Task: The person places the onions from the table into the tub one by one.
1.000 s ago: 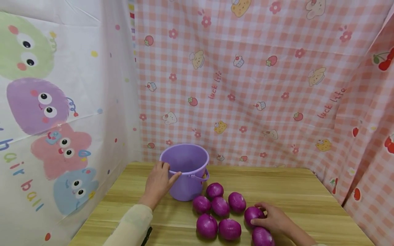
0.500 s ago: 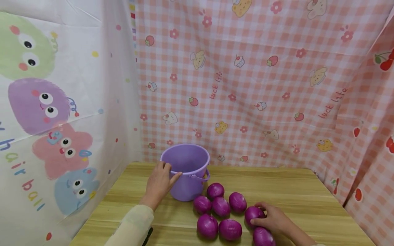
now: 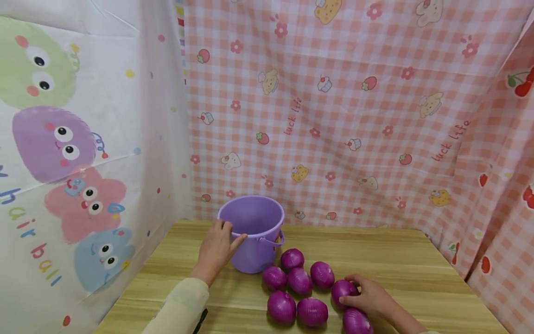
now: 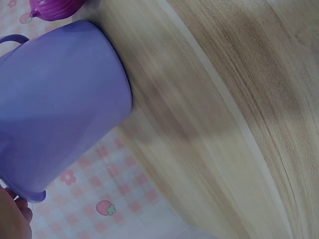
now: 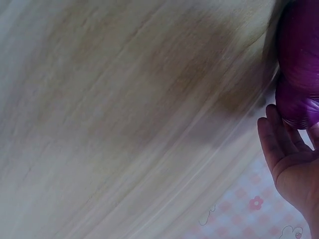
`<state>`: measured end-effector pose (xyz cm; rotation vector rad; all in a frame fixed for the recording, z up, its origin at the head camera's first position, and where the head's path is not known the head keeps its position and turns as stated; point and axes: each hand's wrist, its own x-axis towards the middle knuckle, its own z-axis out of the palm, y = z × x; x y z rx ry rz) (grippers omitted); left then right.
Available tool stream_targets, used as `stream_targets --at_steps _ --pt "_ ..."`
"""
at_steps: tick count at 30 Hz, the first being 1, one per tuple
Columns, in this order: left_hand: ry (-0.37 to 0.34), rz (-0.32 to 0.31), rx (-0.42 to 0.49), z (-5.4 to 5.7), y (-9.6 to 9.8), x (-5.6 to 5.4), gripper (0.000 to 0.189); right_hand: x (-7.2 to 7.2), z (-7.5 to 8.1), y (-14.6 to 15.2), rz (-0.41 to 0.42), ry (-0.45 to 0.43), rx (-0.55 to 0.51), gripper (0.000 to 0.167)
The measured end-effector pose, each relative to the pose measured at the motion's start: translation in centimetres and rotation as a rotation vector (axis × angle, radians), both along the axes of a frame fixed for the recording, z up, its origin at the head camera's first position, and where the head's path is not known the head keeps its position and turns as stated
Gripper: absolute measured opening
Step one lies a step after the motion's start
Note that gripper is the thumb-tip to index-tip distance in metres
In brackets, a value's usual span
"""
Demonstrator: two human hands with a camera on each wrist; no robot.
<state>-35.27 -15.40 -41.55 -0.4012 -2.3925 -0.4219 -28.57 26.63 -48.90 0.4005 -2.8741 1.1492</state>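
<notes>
A purple bucket [image 3: 252, 255] stands upright at the back left of the table, its handle hanging on the right side. My left hand [image 3: 214, 248] grips its near left rim, fingers hooked over the edge and thumb along the outside. At the right, my right hand [image 3: 371, 297] holds a red onion [image 3: 343, 292] on the table, thumb on the near side and fingers on the far side. Another red onion [image 3: 357, 321] lies right below that hand. In the right wrist view the fingers curve beside the held onion [image 5: 298, 107].
Several more red onions [image 3: 299, 280] lie in a loose group between the bucket and my right hand. The wooden table [image 3: 400, 250] ends at a pink checked curtain [image 3: 333, 185] behind. A white cartoon-printed sheet [image 3: 146, 176] hangs on the left.
</notes>
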Motion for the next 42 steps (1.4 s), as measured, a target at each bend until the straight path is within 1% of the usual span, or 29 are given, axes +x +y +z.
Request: stream_targets --at_steps 4,6,10,12,18,24,28,32,34,38,42 --pt "-0.011 0.007 0.004 -0.1 0.0 0.0 0.045 -0.1 0.0 0.0 0.011 -0.018 -0.044 0.056" --pt "-0.014 0.011 0.004 -0.1 0.1 0.0 0.044 -0.1 0.0 0.0 0.024 -0.025 -0.060 0.058" --pt "-0.007 0.006 0.000 -0.1 0.1 0.0 0.044 -0.1 0.1 -0.3 0.048 -0.016 -0.040 0.069" --pt "-0.006 0.002 0.001 0.0 0.1 0.0 0.044 -0.1 0.1 -0.4 0.063 0.002 -0.017 0.073" --pt "-0.013 0.002 0.007 0.0 0.1 -0.1 0.045 -0.1 0.2 -0.8 0.111 0.077 0.040 0.072" --pt "0.004 -0.001 0.011 -0.2 0.0 -0.3 0.044 -0.2 0.3 -0.8 0.084 0.048 0.025 0.067" --pt "0.024 -0.002 0.011 -0.3 -0.1 -0.3 0.044 -0.4 0.2 -0.8 0.069 0.046 0.033 0.071" --pt "0.007 -0.001 0.013 -0.2 -0.2 -0.3 0.043 -0.4 0.0 -1.0 0.067 0.065 0.070 0.079" --pt "-0.006 0.000 0.015 -0.2 -0.2 -0.3 0.043 -0.5 -0.1 -1.0 0.069 0.074 0.088 0.081" --pt "-0.010 0.003 0.015 -0.2 -0.2 -0.3 0.043 -0.6 -0.2 -1.1 0.079 0.079 0.096 0.078" --pt "0.000 -0.001 0.017 -0.2 -0.1 -0.3 0.044 -0.6 0.0 -1.1 0.063 0.069 0.076 0.077"
